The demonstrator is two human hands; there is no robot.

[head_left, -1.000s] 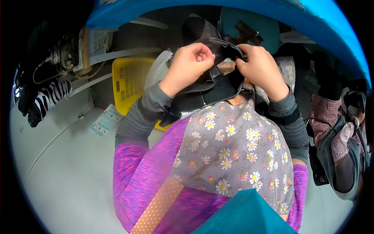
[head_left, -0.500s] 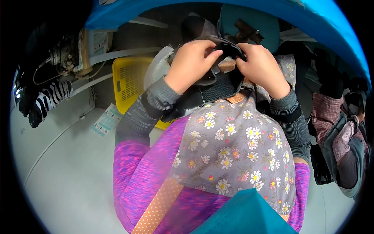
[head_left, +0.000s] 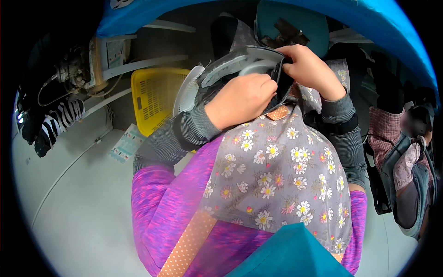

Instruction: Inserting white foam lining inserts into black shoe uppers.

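A black fabric piece with a curved grey-white lining point(head_left: 226, 64) lies over my lap, above the grey floral apron point(head_left: 281, 171). My right hand point(head_left: 308, 69) pinches its black upper edge between thumb and fingers. My left hand point(head_left: 242, 99) is curled closed at the near side of the same piece, its knuckles up and fingertips hidden. Between the two hands, the dark fold of the piece stands upright. A white, rough-edged curved strip point(head_left: 187, 90) sticks out beside my left wrist.
Left of my lap stands a yellow plastic basket point(head_left: 150, 99). Ahead is a teal seat point(head_left: 293, 25) with dark brown pieces point(head_left: 288, 34) on it. A machine point(head_left: 71, 69) and white bars are at the left. At the right sits another person point(head_left: 406, 161). A blue covering point(head_left: 258, 2) arches overhead.
My left hand has moved down and right, from the upper edge to the near side. The piece has turned so its grey-white lining shows. My right hand stays at the edge.
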